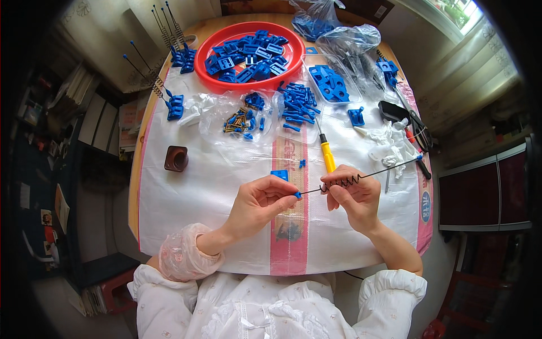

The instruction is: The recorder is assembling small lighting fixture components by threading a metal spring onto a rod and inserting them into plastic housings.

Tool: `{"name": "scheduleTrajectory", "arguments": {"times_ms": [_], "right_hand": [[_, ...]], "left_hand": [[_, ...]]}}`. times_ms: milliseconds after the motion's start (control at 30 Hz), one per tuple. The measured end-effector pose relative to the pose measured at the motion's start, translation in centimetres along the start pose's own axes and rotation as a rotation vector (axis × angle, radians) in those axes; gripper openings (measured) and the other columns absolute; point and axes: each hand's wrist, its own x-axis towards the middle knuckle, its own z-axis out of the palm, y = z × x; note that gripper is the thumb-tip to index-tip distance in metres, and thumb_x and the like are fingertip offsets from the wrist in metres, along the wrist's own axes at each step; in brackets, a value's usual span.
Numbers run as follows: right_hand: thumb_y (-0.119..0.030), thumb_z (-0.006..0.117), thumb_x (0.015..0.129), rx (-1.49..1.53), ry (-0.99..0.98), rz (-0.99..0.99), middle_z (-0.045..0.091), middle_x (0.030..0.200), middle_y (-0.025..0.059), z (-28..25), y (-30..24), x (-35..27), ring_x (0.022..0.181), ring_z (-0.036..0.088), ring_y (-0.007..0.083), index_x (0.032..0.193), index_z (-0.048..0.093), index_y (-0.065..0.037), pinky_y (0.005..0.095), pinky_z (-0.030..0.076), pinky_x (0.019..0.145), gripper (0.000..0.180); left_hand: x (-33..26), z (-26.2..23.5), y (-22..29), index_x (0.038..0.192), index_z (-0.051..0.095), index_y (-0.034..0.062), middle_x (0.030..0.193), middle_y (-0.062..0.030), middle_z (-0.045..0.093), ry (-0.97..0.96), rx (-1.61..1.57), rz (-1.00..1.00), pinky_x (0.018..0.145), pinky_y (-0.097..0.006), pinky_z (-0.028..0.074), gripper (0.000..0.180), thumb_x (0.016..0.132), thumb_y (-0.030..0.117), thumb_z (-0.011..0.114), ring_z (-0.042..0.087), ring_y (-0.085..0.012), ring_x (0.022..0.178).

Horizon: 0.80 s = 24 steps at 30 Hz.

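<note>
Between my hands runs a thin black wire rod with a coiled spring section (345, 182) and a blue tip at its far right end. My right hand (355, 198) is closed around the coil, fingers and thumb pinching it. At the rod's left end, my left hand (262, 198) pinches a small blue plastic piece (298, 195) against the wire. Just beyond my left fingers lies a flat blue plastic part (279, 175), partly hidden by them. Past my right hand, a yellow-handled screwdriver (327, 157) lies pointing away. Tiny blue bits (302, 164) rest near it.
A red basin (203, 76) full of blue parts stands at the back. Before it lie bags of small blue and brass-coloured pieces (240, 120); a clear tray (339, 101) is beside them. Sprung assemblies (176, 107) stand left, near a brown cup (176, 159). Scissors (419, 130) lie right.
</note>
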Motion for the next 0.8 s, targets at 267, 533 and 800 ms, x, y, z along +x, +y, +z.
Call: {"name": "scheduleTrajectory", "arguments": {"times_ms": [267,533,800], "right_hand": [[0.006,0.066,0.084,-0.180,-0.125,-0.035,0.067,0.089,0.0085,0.5,0.5,-0.3,0.072,0.063,0.0106,0.105,0.069,0.002,0.0221,0.048,0.061,0.022],[0.005,0.067,0.085,-0.152,-0.149,-0.016,0.066,0.089,0.0077,1.2,1.1,-0.3,0.070,0.062,0.0102,0.106,0.070,0.002,0.0218,0.048,0.060,0.021],[0.003,0.064,0.089,0.063,-0.096,0.196,0.063,0.091,0.0073,1.6,1.5,-0.5,0.066,0.060,0.0077,0.108,0.069,0.003,0.0198,0.048,0.054,0.020]], "left_hand": [[-0.1,0.2,-0.2,0.108,0.064,-0.0032,0.100,-0.0073,0.069,-0.052,-0.079,0.043,0.084,-0.024,0.055,0.019,0.090,0.002,0.068,0.067,-0.0109,0.091],[-0.4,0.1,-0.4,0.107,0.064,-0.0033,0.098,-0.0077,0.069,-0.063,0.000,0.075,0.080,-0.023,0.054,0.019,0.089,0.001,0.069,0.066,-0.0102,0.090],[-0.5,0.1,-0.3,0.104,0.064,-0.0028,0.095,-0.0067,0.069,-0.006,0.039,0.100,0.079,-0.023,0.054,0.017,0.088,0.001,0.070,0.067,-0.0101,0.087]]}}
